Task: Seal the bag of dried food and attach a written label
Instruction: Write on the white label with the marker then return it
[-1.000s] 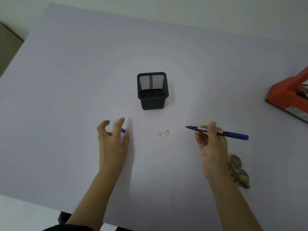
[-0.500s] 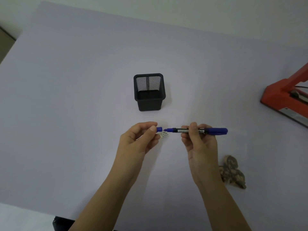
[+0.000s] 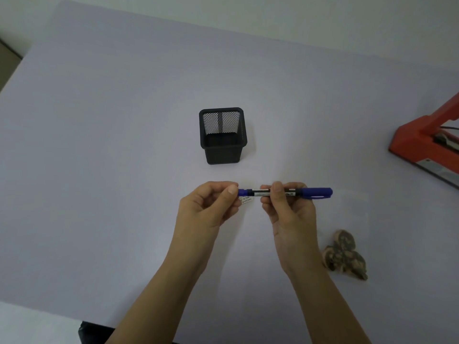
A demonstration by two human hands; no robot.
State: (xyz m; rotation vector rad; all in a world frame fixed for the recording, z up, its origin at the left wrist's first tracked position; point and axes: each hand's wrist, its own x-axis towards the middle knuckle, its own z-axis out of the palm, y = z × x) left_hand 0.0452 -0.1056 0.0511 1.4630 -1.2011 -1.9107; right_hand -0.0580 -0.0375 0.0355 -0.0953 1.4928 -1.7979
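Seen from the head camera, the small blue cap, which half a second ago sat just off the tip, is now pushed onto the pen (image 3: 285, 192), so the writing looks finished and what remains is likely sticking the label on the bag. The left hand (image 3: 208, 209) is closed narrowly, thumb and fingertips pinching the capped end, while the right hand (image 3: 288, 207) grips the barrel in a loose fist. The pen is slim and smooth, black in the middle with glossy blue ends. Under the hands lies the label (image 3: 246, 200), a tiny flat white slip with dark writing, partly hidden by the left fingers. The bag (image 3: 344, 255) rests near the right wrist, clear film around lumpy, mottled brown pieces. On the matte pale table (image 3: 111, 145) stand a black mesh pen cup (image 3: 222, 137) and, at the right edge, an orange sealer (image 3: 427, 140).
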